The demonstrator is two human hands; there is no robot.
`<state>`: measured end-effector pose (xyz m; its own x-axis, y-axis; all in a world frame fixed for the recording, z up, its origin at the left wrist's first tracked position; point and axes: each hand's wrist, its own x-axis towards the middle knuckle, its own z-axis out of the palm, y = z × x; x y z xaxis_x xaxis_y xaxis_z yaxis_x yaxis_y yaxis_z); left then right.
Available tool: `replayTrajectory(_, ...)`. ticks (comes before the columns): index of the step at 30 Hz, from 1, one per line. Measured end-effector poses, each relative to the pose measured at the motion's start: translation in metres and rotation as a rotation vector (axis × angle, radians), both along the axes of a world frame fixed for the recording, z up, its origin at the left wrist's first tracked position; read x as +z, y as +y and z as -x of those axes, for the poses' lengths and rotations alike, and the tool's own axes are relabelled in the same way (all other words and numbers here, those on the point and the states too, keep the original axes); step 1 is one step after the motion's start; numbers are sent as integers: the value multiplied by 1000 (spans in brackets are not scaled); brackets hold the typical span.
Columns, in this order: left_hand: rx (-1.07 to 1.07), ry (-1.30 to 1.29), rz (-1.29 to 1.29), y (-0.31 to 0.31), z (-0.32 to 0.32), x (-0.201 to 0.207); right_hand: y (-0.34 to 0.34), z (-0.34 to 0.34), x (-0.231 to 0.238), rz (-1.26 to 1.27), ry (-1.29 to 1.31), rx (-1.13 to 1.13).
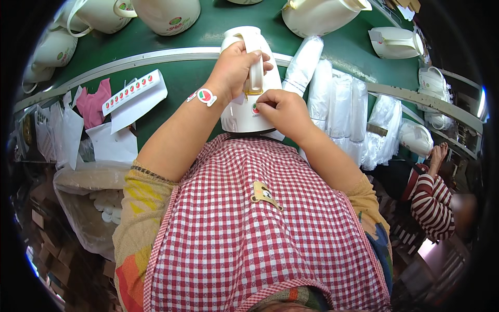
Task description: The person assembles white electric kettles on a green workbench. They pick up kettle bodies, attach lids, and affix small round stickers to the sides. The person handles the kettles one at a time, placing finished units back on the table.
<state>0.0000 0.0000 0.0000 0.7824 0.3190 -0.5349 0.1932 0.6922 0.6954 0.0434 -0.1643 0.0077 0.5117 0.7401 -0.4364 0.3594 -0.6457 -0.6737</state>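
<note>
Kettle [241, 115], white, in the head view: base near my checked apron [223, 223]. My left hand [236, 68] wraps its handle [256, 78]. My right hand [287, 112] has thumb and forefinger pressed together at the round sticker [254, 109]; whether they pinch its edge, I cannot determine. Caution: a loose left grip could let the body turn, skewing the sticker.

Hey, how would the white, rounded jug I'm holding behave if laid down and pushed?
The white, rounded jug will probably feel stiff, as its smooth wall shows no visible dents. Its sheen suggests it may be slippery. On its curved side it might roll, though the jutting handle would likely stop a full turn.
</note>
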Motion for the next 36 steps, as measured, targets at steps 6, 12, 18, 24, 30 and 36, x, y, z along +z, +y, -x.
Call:
replayTrajectory(6,27,4,-8,5,3,0,7,11,7,-112,-304,17)
replayTrajectory(12,4,-21,17,1,2,-4,-23,16,-12,-110,-309,-59)
replayTrajectory(18,-297,-166,-35,-26,7,27,-75,-31,26,-469,312,-504)
replayTrajectory(24,-793,-552,-839,-85,-2,73,-90,-19,90,-698,519,-792)
replayTrajectory(30,-640,-424,-1216,-72,-67,91,-92,-89,108,-1113,80,-881)
replayTrajectory(36,-350,-132,-1092,-9,-96,30,-68,-244,42,-1260,-166,-1110)
